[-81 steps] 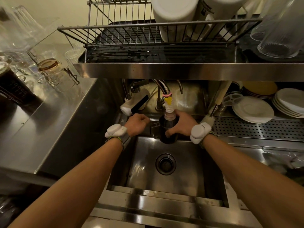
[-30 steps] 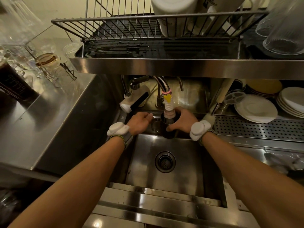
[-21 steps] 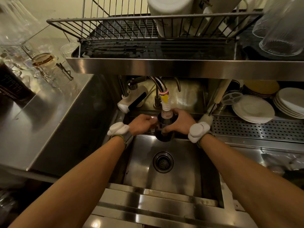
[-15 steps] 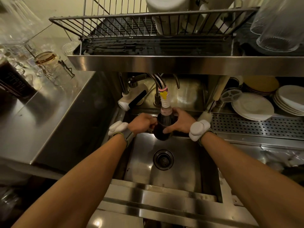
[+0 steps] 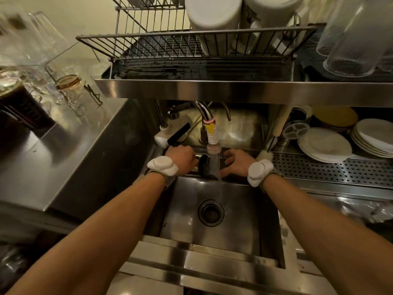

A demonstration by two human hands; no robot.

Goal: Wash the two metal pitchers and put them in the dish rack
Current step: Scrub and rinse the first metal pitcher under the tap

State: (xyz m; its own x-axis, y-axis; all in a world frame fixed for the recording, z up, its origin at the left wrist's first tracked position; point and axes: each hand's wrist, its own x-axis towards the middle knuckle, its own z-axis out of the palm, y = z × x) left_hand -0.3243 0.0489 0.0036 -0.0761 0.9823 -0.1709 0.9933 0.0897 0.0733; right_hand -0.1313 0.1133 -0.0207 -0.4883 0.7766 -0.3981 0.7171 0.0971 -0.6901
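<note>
A small dark metal pitcher (image 5: pixel 206 167) hangs over the back of the sink basin (image 5: pixel 244 226), just under the ribbed faucet nozzle (image 5: pixel 213 143). Water runs from the nozzle down the pitcher's right side. My left hand (image 5: pixel 180 159) is closed on the pitcher's left side, at its handle. Just right of the pitcher, my right hand (image 5: pixel 238 163) has its fingers spread in the stream; I cannot tell whether it touches the pitcher. The wire dish rack (image 5: pixel 170 42) sits on the steel shelf above. No second pitcher shows.
White containers (image 5: pixel 212 20) stand upside down in the rack, and clear glasses (image 5: pixel 350 39) are at the top right. Stacked white plates (image 5: pixel 325 145) rest on the perforated drainboard to the right. Jars and glassware (image 5: pixel 68 86) crowd the left counter. The drain (image 5: pixel 210 212) is mid-basin.
My right hand has come off the pitcher and spread its fingers. The pitcher, held in my left hand, has shifted slightly left, and the stream now falls past its right side.
</note>
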